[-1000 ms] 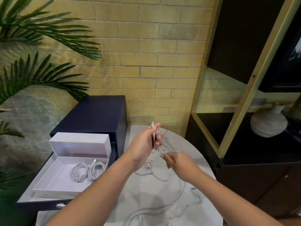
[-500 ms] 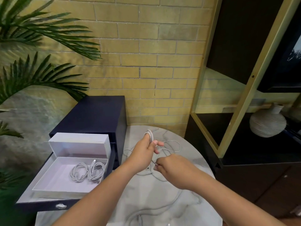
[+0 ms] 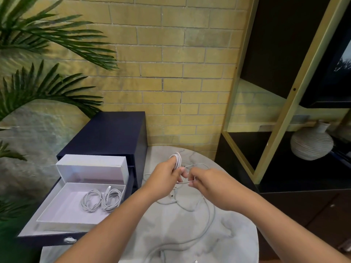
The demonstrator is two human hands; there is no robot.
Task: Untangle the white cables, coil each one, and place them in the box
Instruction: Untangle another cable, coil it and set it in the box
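My left hand (image 3: 164,177) grips a small coil of white cable (image 3: 177,160) that stands up above its fingers, over the round marble table (image 3: 237,242). My right hand (image 3: 207,184) pinches the loose strand of the same cable just to the right of the coil. More white cable (image 3: 208,223) trails in loose loops across the table below both hands. To the left, the open white box (image 3: 57,209) lies in a pulled-out drawer and holds two coiled white cables (image 3: 101,200) side by side.
A dark blue drawer cabinet (image 3: 106,133) stands left of the table against a yellow brick wall. Palm fronds (image 3: 43,88) hang over the far left. A dark shelf unit with gold frame (image 3: 281,114) and a ribbed vase (image 3: 311,144) stands to the right.
The coil in my left hand has grown by a loop. My right hand has moved up and closer to the left, feeding cable, and the loose cable on the table has shifted.
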